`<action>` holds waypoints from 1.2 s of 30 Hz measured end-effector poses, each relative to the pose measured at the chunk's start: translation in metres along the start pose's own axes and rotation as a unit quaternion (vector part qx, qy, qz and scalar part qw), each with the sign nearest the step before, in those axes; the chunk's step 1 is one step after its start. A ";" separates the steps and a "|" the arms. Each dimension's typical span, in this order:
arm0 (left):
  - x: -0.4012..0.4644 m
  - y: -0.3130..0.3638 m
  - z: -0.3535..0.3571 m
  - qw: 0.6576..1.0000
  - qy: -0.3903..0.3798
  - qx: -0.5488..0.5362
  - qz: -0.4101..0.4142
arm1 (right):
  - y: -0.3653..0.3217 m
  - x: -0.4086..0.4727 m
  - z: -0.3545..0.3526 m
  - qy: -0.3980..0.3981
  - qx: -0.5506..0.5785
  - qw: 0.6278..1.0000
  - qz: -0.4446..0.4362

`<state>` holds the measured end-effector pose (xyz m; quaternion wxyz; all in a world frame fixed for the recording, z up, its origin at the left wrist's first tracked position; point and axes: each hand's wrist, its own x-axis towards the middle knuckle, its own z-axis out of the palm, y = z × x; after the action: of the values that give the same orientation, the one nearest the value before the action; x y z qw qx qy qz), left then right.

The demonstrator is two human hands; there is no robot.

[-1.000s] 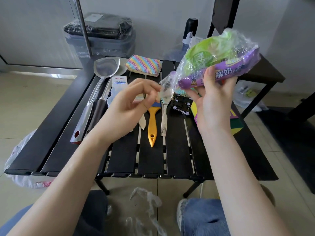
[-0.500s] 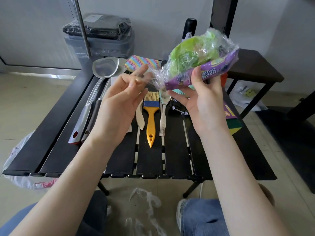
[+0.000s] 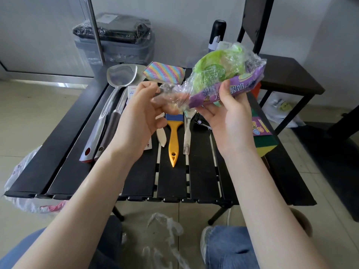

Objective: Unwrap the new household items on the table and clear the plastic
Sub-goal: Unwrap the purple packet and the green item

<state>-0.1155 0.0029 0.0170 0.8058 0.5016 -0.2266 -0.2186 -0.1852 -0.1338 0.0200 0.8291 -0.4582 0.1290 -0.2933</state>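
Now both hands hold one plastic-wrapped packet (image 3: 223,78) up over the black slatted counter (image 3: 136,181).

Compared with half a second ago, the left hand (image 3: 139,113) has closed in on the packet: its fingers (image 3: 149,87), then spread just short of the wrapper, are now curled and pinch the loose clear plastic tail (image 3: 171,94) at the packet's near end. The right hand (image 3: 227,117) grips the packet's purple edge, thumb on the front and fingers beneath, so the green contents sit above and beyond that hand. On the counter lie two metal spatulas (image 3: 108,113), one striped sponge (image 3: 165,72), one yellow-handled brush (image 3: 173,136), one spoon (image 3: 187,133) and one green-and-yellow sponge pack (image 3: 266,142). One crumpled clear wrapper (image 3: 165,230) lies on the floor between the knees.
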 end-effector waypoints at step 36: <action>-0.006 -0.023 0.003 0.909 -0.002 0.371 0.188 | -0.002 0.003 0.000 0.075 0.148 0.986 0.027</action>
<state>-0.1251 -0.0049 -0.0038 0.5870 0.7120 -0.3836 0.0359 -0.1833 -0.1362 0.0220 0.8833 -0.3038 0.1579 -0.3202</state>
